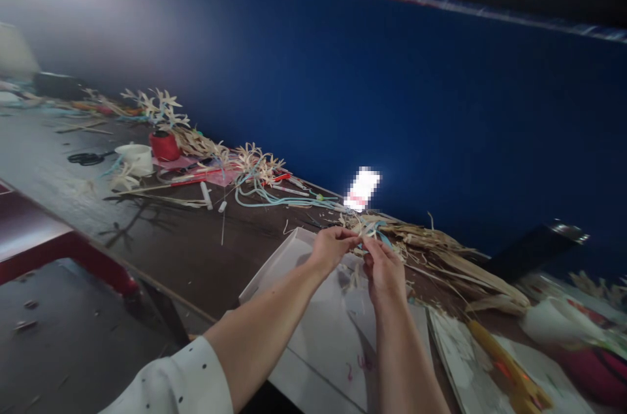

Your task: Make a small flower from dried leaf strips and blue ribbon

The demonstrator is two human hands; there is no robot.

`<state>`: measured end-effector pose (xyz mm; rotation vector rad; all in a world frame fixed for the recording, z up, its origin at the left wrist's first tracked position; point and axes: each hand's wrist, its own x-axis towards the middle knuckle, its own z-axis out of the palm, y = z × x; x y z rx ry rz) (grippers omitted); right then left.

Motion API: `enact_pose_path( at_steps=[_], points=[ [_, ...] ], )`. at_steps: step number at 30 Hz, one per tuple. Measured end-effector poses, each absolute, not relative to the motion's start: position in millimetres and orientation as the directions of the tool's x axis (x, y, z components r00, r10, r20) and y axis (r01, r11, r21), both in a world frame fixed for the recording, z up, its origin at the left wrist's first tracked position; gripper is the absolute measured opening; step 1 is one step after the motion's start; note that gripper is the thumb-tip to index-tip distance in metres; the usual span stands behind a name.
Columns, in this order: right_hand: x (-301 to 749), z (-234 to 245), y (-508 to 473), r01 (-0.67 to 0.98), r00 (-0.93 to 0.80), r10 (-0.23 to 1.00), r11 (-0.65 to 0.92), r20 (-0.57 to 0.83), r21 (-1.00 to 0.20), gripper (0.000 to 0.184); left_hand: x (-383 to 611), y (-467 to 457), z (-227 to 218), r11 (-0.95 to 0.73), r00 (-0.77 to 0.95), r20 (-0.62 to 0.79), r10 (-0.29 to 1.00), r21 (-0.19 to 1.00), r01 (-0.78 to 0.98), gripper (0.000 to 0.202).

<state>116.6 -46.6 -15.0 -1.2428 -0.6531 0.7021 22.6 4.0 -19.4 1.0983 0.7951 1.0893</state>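
My left hand (332, 248) and my right hand (385, 268) meet above a shallow white cardboard tray (281, 257). Both pinch a small piece of pale dried husk (362, 239) with a bit of light blue strip on it, fingers closed. Just behind my hands lies a heap of dried corn husks (441, 254). The husk piece is small and partly hidden by my fingers.
A long dark table (171, 241) runs along a blue wall (392, 94). On it lie husk flowers (159, 104), a red pot (164, 145), a white bowl (136, 156), black scissors (85, 157), blue strips (274, 200), a phone (361, 189). A red bench (59, 251) stands left.
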Motion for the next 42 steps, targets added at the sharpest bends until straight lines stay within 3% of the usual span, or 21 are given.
enact_pose_path(
  at_steps=[5,20,33,38,42],
  points=[
    [115.0,-11.3,-47.7,-0.262,0.597,0.801,0.148,-0.04,-0.954,0.032,22.7,3.4,-19.2,0.042,0.297,0.041,0.954,0.963,-0.265,0.028],
    [111.4,-10.4,-47.8,-0.194,0.637,0.771,0.125,-0.028,-0.973,0.034,18.8,0.1,-17.6,-0.097,0.251,0.131,0.959,0.985,-0.145,0.017],
    [111.5,-12.5,-47.6,-0.232,0.64,0.768,0.142,-0.041,-0.962,0.031,19.5,-3.3,-14.7,-0.141,0.237,0.158,0.959,0.986,-0.088,0.014],
    [112.9,-15.0,-47.4,-0.163,0.645,0.764,0.128,-0.007,-0.978,0.038,19.6,-3.1,-15.5,-0.156,0.222,0.169,0.96,0.985,-0.074,0.014],
    [115.6,-16.9,-49.3,-0.018,0.665,0.744,0.1,0.063,-0.995,0.043,18.6,-2.1,-16.2,-0.178,0.21,0.19,0.959,0.981,-0.075,0.015]
  ],
)
